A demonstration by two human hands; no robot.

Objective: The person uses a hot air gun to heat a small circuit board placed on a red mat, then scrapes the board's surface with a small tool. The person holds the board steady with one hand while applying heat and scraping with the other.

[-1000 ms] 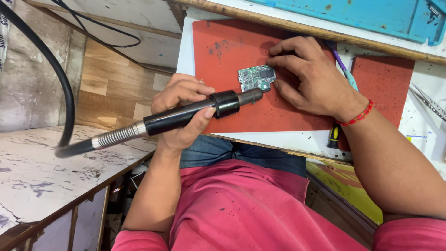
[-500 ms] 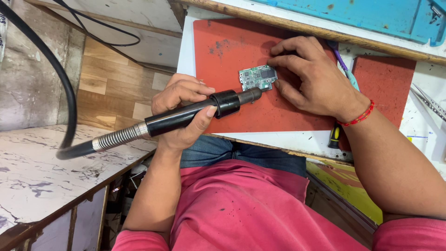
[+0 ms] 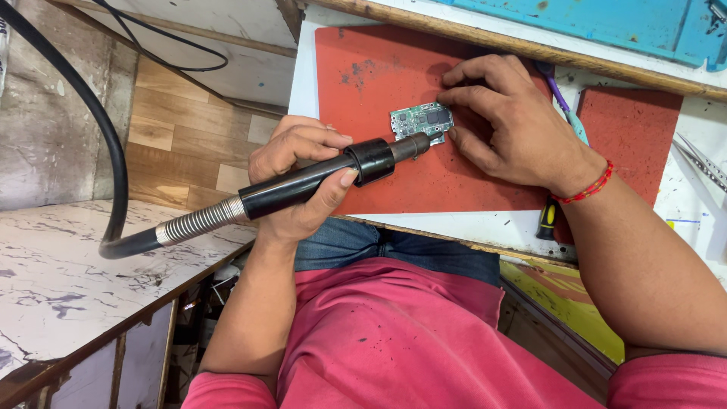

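A small green circuit board [image 3: 420,120] lies on a red work mat [image 3: 379,76]. My right hand [image 3: 515,129], with a red thread around the wrist, presses its fingertips on the board's right edge. My left hand [image 3: 299,178] grips a black hot-air wand [image 3: 375,160] by the handle. The wand's metal nozzle points at the board's lower edge and is very close to it. A metal spring sleeve and a thick black hose [image 3: 83,98] run from the wand off to the left.
A second red mat [image 3: 632,136] lies to the right, with a screwdriver with a yellow and black handle [image 3: 547,220] at the bench's front edge. Metal tweezers [image 3: 700,163] lie far right. A marbled counter [image 3: 60,280] stands at the left, and a blue panel [image 3: 606,19] at the back.
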